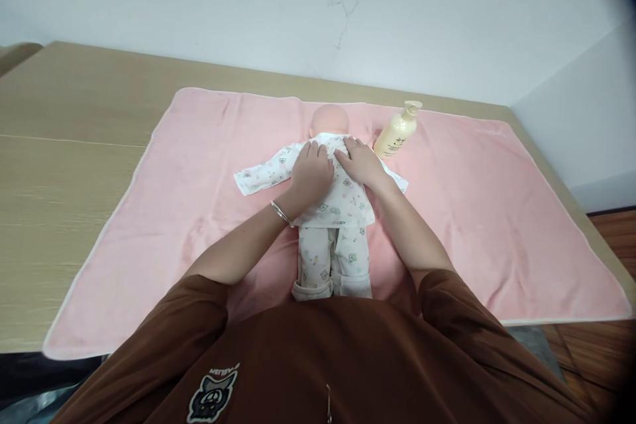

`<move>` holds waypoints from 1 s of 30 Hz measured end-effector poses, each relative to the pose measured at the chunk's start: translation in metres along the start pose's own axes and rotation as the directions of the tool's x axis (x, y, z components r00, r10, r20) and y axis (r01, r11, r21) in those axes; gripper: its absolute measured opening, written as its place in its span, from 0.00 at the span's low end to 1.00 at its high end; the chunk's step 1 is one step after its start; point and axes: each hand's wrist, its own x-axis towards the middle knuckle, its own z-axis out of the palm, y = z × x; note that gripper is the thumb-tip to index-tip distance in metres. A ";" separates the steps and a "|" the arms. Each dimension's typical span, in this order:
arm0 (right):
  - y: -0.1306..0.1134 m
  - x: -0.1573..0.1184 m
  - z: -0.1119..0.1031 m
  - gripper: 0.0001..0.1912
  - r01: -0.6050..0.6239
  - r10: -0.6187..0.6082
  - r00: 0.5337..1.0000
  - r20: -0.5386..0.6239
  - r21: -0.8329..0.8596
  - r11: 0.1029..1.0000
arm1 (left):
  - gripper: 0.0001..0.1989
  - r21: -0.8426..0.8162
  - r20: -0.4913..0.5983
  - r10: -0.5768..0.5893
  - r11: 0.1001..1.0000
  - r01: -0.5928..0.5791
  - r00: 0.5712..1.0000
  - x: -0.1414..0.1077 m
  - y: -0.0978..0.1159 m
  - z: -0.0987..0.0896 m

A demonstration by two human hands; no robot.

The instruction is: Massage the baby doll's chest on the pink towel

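A baby doll (330, 119) lies on a pink blanket (199, 172), its smooth head away from me and no features showing on it. It wears a white printed top (342, 205) with long sleeves and matching trousers (315, 257) with turned-up cuffs. My left hand (313, 172) rests flat on the upper left of the top, fingers pointing toward the head. On the upper right, my right hand (365, 162) lies flat with its fingers stretched and thumb apart. Neither hand grips anything. The ends of the doll's legs are hidden by my shirt.
A pale yellow pump bottle (397, 132) stands on the blanket, right of the doll's head and close to my right hand. Under the blanket is a wooden table (74, 99), and a white wall (199, 13) rises behind it.
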 end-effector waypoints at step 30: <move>-0.034 -0.026 0.005 0.28 -0.018 0.017 0.999 -0.047 -0.017 1.000 | 0.21 -0.177 -0.069 -0.145 0.975 0.131 0.987 0.014 -0.022 0.020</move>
